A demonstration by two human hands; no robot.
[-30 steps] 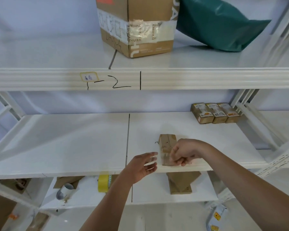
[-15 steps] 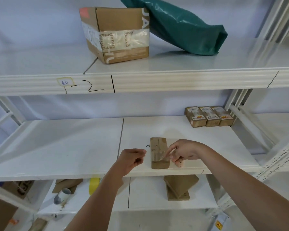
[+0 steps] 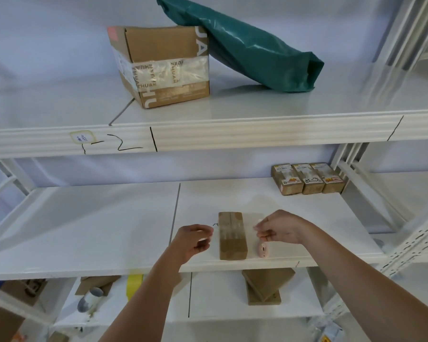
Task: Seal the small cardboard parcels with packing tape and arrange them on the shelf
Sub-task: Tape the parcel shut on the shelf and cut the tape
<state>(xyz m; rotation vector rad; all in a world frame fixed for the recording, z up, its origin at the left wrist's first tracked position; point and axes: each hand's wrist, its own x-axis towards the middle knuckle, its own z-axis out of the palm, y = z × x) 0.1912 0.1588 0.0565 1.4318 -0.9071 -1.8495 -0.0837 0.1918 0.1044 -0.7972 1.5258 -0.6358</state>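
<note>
1. The right hand (image 3: 281, 228) hovers just right of the parcel (image 3: 232, 235), thumb and forefinger pinched together; a clear strip of tape (image 3: 232, 232) seems to run from that pinch across the parcel top, though the strip is too faint to be sure.
2. The left hand (image 3: 193, 240) hangs just left of the parcel with fingers curled; whether it pinches the other tape end I cannot tell.
3. The parcel lies lengthwise near the front edge of the middle shelf (image 3: 84, 230), between the two hands, its top seam showing beyond the taped band.
4. A small pink cutter (image 3: 263, 250) lies on the shelf just beside the parcel, under the right hand.
5. Three parcels (image 3: 308, 178) stand side by side, touching, at the back right of the same shelf.
6. Judgement: sealing is in hand, with a strip laid across this parcel and its ends not yet pressed down.
7. Next, the ends likely need smoothing down both long sides, firmly and without creases, then the parcel should join the back row.
8. A yellow roll (image 3: 134, 283) sits on the shelf below.
</note>
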